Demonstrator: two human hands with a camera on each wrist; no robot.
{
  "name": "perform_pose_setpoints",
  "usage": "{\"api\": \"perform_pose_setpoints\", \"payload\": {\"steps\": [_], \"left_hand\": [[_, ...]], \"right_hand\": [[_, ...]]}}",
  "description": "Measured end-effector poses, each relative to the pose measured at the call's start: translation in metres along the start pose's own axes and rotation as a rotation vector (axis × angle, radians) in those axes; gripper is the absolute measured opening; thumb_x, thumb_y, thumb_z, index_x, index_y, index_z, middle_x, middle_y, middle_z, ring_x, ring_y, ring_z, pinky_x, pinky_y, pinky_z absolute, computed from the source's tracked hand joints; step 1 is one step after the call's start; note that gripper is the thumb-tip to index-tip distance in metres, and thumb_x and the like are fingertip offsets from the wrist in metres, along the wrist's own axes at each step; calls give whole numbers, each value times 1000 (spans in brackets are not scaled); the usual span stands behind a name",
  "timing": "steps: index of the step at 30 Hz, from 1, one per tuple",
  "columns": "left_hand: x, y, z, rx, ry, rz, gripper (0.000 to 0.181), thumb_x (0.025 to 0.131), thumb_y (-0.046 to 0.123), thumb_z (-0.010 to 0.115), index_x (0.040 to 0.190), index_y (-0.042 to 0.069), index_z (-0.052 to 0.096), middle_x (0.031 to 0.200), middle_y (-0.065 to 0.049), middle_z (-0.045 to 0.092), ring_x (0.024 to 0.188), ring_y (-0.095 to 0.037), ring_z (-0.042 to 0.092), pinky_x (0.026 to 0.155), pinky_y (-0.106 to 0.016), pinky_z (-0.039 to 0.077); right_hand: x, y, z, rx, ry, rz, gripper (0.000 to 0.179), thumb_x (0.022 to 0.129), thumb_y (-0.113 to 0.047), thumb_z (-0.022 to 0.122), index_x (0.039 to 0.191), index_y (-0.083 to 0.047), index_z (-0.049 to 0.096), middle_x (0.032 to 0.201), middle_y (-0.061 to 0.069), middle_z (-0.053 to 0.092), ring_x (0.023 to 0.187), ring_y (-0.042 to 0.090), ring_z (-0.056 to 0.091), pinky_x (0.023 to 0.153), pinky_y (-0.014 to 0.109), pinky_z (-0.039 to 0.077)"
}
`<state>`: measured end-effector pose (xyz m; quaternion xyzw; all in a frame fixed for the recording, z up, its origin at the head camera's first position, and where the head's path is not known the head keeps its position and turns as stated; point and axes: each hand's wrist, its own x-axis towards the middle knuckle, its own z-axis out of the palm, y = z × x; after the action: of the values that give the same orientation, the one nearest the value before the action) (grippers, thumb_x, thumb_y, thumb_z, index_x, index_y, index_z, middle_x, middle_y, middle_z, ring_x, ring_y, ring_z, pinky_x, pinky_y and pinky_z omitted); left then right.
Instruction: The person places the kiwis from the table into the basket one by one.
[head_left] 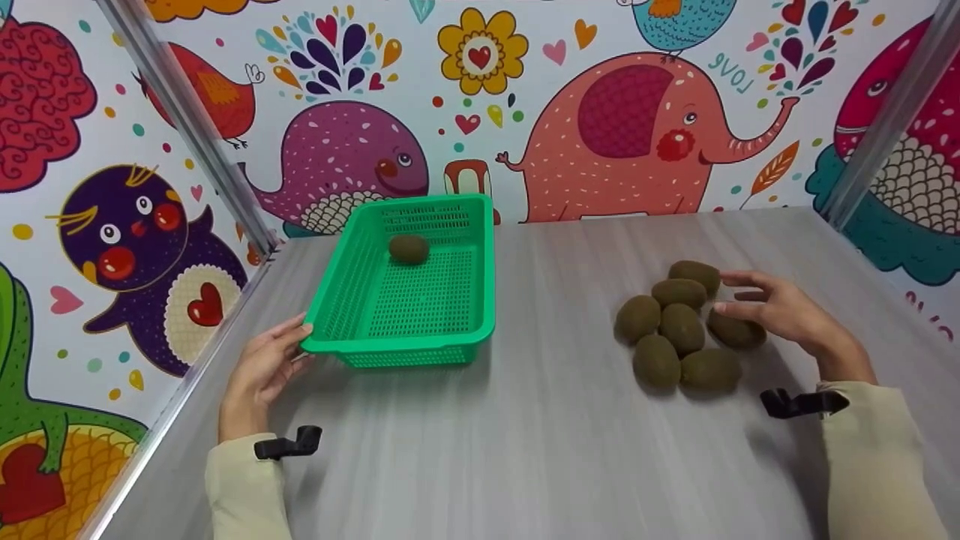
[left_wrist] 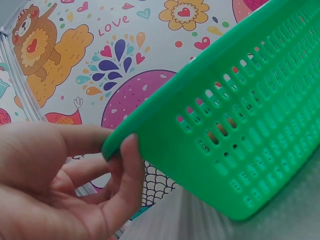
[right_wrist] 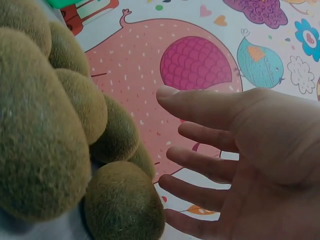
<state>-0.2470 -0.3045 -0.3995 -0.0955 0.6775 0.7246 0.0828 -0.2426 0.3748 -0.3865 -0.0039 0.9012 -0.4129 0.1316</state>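
A green plastic basket (head_left: 486, 300) stands on the table at left of centre with one kiwi (head_left: 409, 250) inside, near its back left. My left hand (head_left: 264, 367) pinches the basket's near left corner; in the left wrist view the thumb and fingers (left_wrist: 131, 167) grip its rim. Several brown kiwis (head_left: 682, 328) lie in a cluster on the right of the table. Beside the cluster's right side is my right hand (head_left: 784, 311), its fingers spread and extended above the rightmost kiwi (head_left: 737, 330). The right wrist view shows nothing between its thumb and fingers.
The grey table (head_left: 555, 435) meets a wall (head_left: 510, 150) printed with cartoon animals at the back. Metal posts (head_left: 892, 120) rise at the back corners. A black wrist mount (head_left: 802, 403) sits on each sleeve.
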Motion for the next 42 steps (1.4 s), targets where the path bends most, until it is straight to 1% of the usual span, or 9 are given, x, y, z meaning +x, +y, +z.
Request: {"api": "perform_pose_setpoints", "payload": {"steps": [7, 12, 18, 24, 28, 31, 37, 39, 42], "left_hand": [[-1, 1, -1, -9, 1, -7, 66, 102, 24, 59, 157, 4, 28, 96, 15, 70, 84, 0, 65, 79, -18, 57], [0, 1, -1, -22, -8, -5, 65, 103, 23, 57, 157, 4, 27, 98, 15, 70, 85, 0, 66, 80, -17, 57], [0, 0, -1, -35, -15, 5, 64, 104, 20, 55, 158, 2, 25, 97, 15, 70, 85, 0, 66, 79, -17, 57], [1, 0, 0, -15, -15, 29, 62, 105, 19, 53, 157, 0, 24, 95, 17, 70, 84, 2, 66, 77, -16, 56], [1, -1, 0, -6, -13, 36, 62, 105, 19, 53, 157, 0, 25, 96, 17, 70, 87, 2, 66, 77, -16, 56], [1, -1, 0, -8, -10, 35, 62, 105, 19, 53, 157, 0, 25, 96, 17, 69, 87, 2, 66, 78, -16, 56], [2, -1, 0, -9, -15, 23, 64, 104, 20, 55, 157, 1, 25, 97, 17, 69, 87, 2, 66, 79, -17, 56], [2, -1, 0, -14, -21, 19, 64, 104, 21, 55, 157, 1, 25, 98, 16, 69, 87, 1, 66, 79, -17, 57], [3, -1, -1, -22, -21, 18, 64, 104, 20, 55, 157, 1, 25, 98, 16, 70, 87, 1, 66, 79, -17, 57]], "right_hand": [[-1, 8, 0, 6, -1, 12, 92, 93, -54, 65, 158, -6, 22, 160, 32, 22, 144, 54, 26, 112, 70, 29], [1, 16, 0, -7, -14, 14, 93, 93, -52, 66, 158, -3, 22, 159, 33, 24, 143, 54, 28, 112, 72, 27], [4, 25, 2, -2, -15, 50, 94, 91, -50, 69, 157, -2, 22, 158, 34, 24, 142, 55, 27, 112, 74, 24], [7, 31, 3, 0, -30, 83, 95, 90, -50, 70, 156, 0, 24, 158, 35, 20, 141, 54, 25, 113, 73, 22], [8, 31, 2, 1, -63, 141, 102, 88, -56, 70, 156, 2, 21, 157, 36, 19, 140, 53, 23, 112, 74, 20], [8, 31, 2, -11, -89, 170, 107, 87, -60, 68, 155, 5, 18, 156, 38, 20, 137, 53, 26, 112, 74, 22], [6, 25, 0, 4, -86, 169, 101, 94, -58, 61, 153, 10, 15, 150, 37, 29, 129, 46, 37, 112, 64, 34], [5, 21, 0, 36, -79, 169, 100, 96, -56, 58, 153, 12, 13, 149, 36, 30, 129, 45, 38, 113, 62, 35], [4, 14, -1, 78, -70, 172, 99, 98, -56, 56, 153, 13, 10, 149, 34, 30, 131, 44, 37, 116, 63, 32]]}}
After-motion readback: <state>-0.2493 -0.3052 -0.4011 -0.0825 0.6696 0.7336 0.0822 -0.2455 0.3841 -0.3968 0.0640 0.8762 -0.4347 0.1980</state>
